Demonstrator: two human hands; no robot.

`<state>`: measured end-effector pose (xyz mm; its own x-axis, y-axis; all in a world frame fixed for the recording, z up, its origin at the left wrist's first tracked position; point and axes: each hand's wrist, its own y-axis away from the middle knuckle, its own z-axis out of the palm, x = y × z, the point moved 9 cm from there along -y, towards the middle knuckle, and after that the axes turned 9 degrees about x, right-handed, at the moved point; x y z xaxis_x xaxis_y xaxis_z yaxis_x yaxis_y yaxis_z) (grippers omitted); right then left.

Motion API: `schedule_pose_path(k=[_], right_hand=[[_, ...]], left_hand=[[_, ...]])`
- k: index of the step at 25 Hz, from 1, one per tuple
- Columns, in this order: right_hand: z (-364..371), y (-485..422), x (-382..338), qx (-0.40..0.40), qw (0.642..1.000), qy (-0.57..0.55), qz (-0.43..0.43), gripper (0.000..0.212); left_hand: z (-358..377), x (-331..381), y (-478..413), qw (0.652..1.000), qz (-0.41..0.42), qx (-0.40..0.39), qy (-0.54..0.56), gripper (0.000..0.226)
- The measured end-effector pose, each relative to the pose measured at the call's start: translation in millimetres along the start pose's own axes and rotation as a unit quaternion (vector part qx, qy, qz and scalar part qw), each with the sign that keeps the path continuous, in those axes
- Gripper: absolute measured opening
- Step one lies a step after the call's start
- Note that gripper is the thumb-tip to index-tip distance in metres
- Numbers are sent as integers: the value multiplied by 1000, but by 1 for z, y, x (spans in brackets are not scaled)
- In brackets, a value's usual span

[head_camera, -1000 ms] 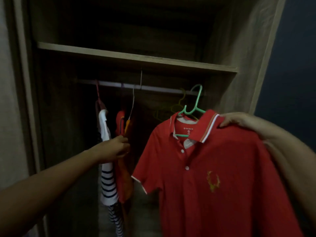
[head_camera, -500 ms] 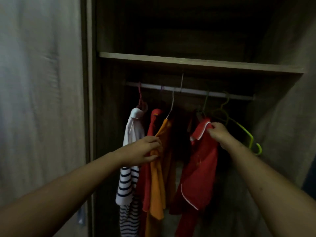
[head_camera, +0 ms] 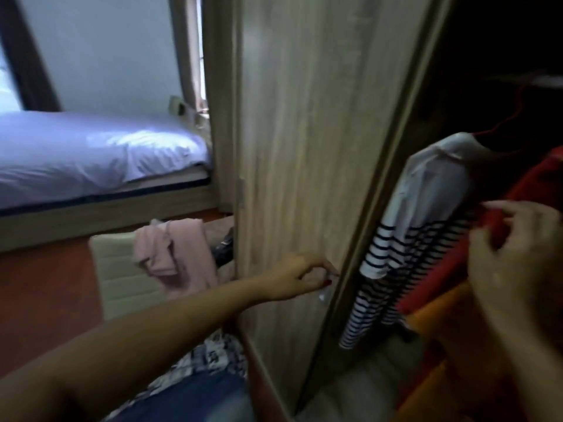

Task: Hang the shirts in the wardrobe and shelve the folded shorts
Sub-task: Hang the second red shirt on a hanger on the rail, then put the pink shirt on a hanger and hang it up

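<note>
The wardrobe's wooden door (head_camera: 304, 147) fills the middle of the view. My left hand (head_camera: 301, 277) reaches to the door's right edge, fingers pinched at a small clear knob (head_camera: 324, 295). Inside the wardrobe on the right hang a white shirt with navy stripes (head_camera: 426, 208), a red shirt (head_camera: 524, 190) and an orange garment (head_camera: 438, 312). My right hand (head_camera: 515, 257) is closed on a fold of the red shirt, close to the camera. The rail and the hangers are mostly lost in the dark.
A pink garment (head_camera: 173, 251) lies on a pale quilted mat (head_camera: 118, 272) on the red floor to the left. Behind it stands a bed with a lilac sheet (head_camera: 91, 150). Patterned fabric (head_camera: 213, 354) and blue denim (head_camera: 182, 397) show at the bottom.
The view has swung left and down, from the rail to the door and the bed. My left hand left the hanging clothes for the door's edge. My right hand stays on the red shirt.
</note>
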<state>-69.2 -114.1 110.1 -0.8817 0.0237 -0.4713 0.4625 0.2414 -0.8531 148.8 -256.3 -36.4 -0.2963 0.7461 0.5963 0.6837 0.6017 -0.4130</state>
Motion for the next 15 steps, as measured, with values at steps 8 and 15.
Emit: schedule_pose_path(k=[8, 15], right_hand=[[268, 146, -180, -304, 927, -216, -40, 22], [463, 292, -263, -503, 845, -179, 35, 22]], left_hand=[[-222, -237, 150, 908, -323, 256, -81, 21], [-313, -433, 204, 765, -567, 189, -241, 65]])
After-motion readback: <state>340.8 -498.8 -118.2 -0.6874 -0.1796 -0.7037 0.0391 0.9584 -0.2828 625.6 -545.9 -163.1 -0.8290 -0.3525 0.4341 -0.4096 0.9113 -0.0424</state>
